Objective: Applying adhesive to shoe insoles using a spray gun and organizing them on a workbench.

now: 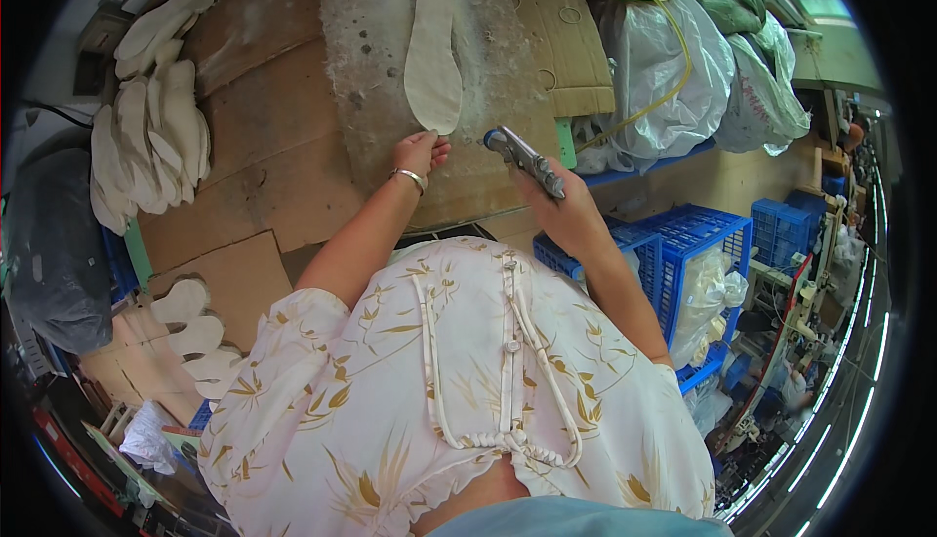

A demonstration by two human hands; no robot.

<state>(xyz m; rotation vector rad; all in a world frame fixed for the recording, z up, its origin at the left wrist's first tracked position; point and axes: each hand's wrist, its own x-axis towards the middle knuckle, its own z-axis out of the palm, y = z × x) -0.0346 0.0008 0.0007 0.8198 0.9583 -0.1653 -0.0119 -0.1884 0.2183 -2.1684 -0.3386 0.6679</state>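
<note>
A cream-coloured insole (433, 63) lies flat on a whitish, residue-covered sheet at the far middle of the bench. My left hand (420, 153), with a bangle at the wrist, is closed in a pinch at the insole's near end. To its right, my right hand (568, 203) is wrapped round a metal spray gun (527, 161). The gun's blue-ringed front points left, toward the insole, with a gap between them. My palm hides the lower part of the gun.
A pile of cream insoles (151, 137) lies at the left of the cardboard-covered bench (264, 117); several more (195, 332) lie lower left. Plastic bags (673, 73) and a yellow hose (683, 39) are at the right. Blue crates (698, 229) stand beside my right arm.
</note>
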